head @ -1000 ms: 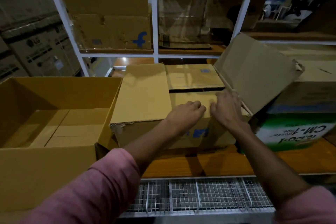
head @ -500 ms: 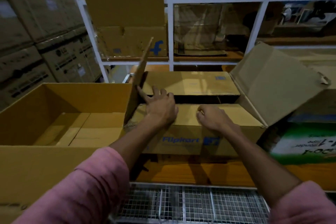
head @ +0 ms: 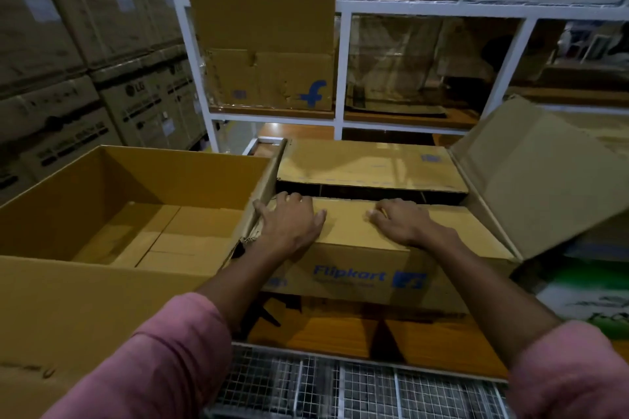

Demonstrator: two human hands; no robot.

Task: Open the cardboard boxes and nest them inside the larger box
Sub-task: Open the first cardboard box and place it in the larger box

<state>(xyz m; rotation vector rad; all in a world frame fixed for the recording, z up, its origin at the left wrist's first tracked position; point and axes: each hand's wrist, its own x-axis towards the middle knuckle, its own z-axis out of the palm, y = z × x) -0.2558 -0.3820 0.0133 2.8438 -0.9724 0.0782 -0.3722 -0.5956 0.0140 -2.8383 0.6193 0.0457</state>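
Observation:
The Flipkart box [head: 354, 277] stands in the middle on a wooden shelf. Its left flap [head: 269, 180] stands upright against the larger box's wall. The right flap [head: 541, 180] leans open to the right. The far flap [head: 367, 163] lies flat, and so does the near flap [head: 350, 221], with a dark gap between them. My left hand [head: 289, 224] lies on the near flap's left end, fingers hooked over its far edge. My right hand [head: 401, 221] rests on the same flap with fingers curled. The larger box [head: 51, 282] stands open at the left, with nothing inside.
A green and white carton [head: 585, 292] sits to the right under the open flap. Stacked LG cartons [head: 136, 102] fill the left wall. A white rack [head: 340, 68] behind holds more cardboard boxes. A wire mesh shelf [head: 340, 391] lies below the front edge.
The left flap swung from lying flat up to upright against the larger box. My left hand slid to the near flap's left end. My right hand curled and settled on that flap.

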